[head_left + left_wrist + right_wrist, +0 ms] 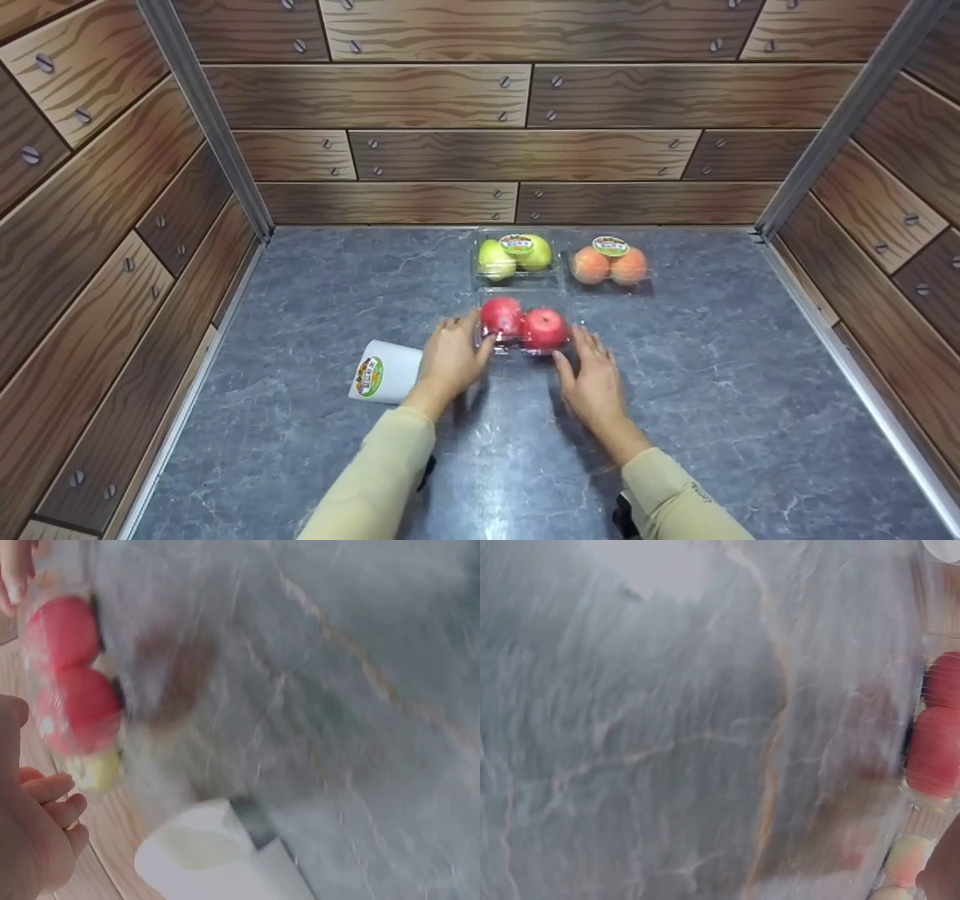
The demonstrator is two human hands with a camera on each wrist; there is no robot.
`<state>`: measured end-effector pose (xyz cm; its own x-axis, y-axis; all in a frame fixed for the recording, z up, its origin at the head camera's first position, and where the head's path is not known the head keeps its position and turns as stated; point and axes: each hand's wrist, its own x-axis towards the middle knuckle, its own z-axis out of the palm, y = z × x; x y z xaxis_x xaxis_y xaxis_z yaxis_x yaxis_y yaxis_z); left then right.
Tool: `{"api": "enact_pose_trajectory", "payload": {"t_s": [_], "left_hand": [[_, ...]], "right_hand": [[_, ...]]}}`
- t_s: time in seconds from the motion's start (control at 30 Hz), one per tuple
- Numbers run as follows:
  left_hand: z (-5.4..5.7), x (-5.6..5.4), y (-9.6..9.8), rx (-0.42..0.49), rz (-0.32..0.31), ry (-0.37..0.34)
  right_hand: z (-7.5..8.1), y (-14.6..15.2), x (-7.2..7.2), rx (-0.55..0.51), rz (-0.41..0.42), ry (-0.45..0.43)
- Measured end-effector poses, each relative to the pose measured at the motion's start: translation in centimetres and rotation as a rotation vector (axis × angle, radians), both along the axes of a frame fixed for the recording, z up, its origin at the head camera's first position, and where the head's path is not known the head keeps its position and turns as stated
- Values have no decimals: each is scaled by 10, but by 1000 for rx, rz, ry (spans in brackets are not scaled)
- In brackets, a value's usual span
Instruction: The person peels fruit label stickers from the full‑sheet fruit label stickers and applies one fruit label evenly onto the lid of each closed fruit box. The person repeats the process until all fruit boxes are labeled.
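A clear plastic box with two red apples [501, 316] sits on the table between my hands; the apples also appear in the left wrist view [79, 709] and at the right edge of the right wrist view [936, 751]. My left hand [450, 358] is at the box's left side, thumb toward its front corner, fingers loosely bent in the left wrist view. On the other side my right hand [594, 384] has its fingers extended, fingertips right at the box's right edge. No label shows on this box's lid.
Behind stand two more clear boxes with round labels, one of green fruit [517, 259], one of orange-pink fruit [610, 264]. Left of my left hand lies a curled white sheet [401, 369] bearing a round fruit sticker [369, 376]. Wood-patterned walls [435, 154] enclose the grey marbled table [322, 300].
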<state>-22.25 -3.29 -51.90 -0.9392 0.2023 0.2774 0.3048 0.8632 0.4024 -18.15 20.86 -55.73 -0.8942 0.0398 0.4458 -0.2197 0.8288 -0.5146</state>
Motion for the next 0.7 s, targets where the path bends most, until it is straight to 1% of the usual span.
{"api": "enact_pose_trajectory", "payload": {"t_s": [0.07, 0.13, 0.23, 0.37, 0.5, 0.57, 0.7], "left_hand": [[4, -1, -11, 44, 38, -19], [6, -1, -24, 73, 81, -20], [10, -1, -44, 112, 130, 0], [13, 0, -71, 163, 191, 20], [15, 2, -95, 210, 256, -11], [15, 3, -106, 229, 291, -41], [13, 6, -124, 246, 336, -91]], "right_hand": [[2, -3, -1, -19, -2, 1], [4, -7, -2, -37, 2, 14], [7, -15, -3, -65, 19, 49], [11, -27, -4, -96, 47, 118], [13, -42, -4, -102, 91, 179], [15, -50, -4, -104, 126, 211], [18, -68, -4, -113, 187, 264]]}}
